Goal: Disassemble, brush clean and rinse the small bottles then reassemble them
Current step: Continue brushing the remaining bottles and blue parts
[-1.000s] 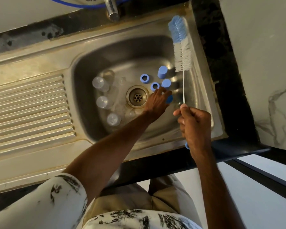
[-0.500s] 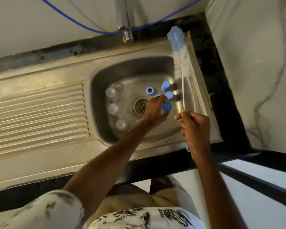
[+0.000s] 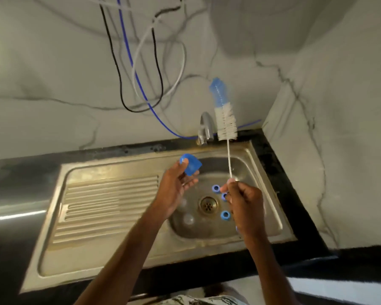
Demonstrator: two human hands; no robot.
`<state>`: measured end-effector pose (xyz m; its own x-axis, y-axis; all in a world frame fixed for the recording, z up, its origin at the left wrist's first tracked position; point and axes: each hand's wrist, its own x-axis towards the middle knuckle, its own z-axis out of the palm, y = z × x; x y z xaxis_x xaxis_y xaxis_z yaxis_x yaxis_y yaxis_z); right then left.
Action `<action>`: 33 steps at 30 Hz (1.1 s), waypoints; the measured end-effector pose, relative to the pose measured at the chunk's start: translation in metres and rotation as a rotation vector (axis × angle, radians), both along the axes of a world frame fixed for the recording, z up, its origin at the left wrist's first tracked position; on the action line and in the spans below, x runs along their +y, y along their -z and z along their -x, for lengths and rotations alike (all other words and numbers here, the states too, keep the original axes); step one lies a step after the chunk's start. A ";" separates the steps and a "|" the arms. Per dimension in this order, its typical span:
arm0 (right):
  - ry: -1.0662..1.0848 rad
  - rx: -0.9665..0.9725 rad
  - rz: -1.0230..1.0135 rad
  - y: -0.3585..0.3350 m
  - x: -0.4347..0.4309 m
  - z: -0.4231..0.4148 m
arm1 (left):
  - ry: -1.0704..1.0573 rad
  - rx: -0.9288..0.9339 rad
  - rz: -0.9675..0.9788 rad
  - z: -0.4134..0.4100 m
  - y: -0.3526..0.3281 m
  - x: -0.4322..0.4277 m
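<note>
Disassembly seemingly done, the bottles (image 3: 188, 219) are lying uncapped at eight o'clock of the drain (image 3: 208, 204), while the left hand (image 3: 176, 188) is pinching a cap (image 3: 193, 167) and the right hand (image 3: 245, 205) is gripping the brush (image 3: 226, 122), scrubbing likely pending.

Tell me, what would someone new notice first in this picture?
The long wire bottle brush with white bristles and a blue tip stands upright above the stainless steel sink, gripped by the right hand. Beside it, the left hand pinches a translucent blue plastic cap over the basin, where small blue rings lie near the drain.
</note>
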<state>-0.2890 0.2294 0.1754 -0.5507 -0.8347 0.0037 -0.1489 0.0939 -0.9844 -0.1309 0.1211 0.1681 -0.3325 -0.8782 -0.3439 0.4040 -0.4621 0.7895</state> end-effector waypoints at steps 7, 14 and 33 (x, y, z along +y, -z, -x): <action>-0.112 -0.080 0.055 -0.028 0.002 -0.061 | 0.073 0.123 0.052 -0.050 -0.073 -0.039; -0.172 -0.124 0.035 -0.036 0.011 -0.088 | -0.054 0.184 0.047 -0.072 -0.106 -0.067; -0.135 0.139 0.021 -0.041 -0.011 -0.092 | -0.150 0.333 0.047 -0.054 -0.104 -0.088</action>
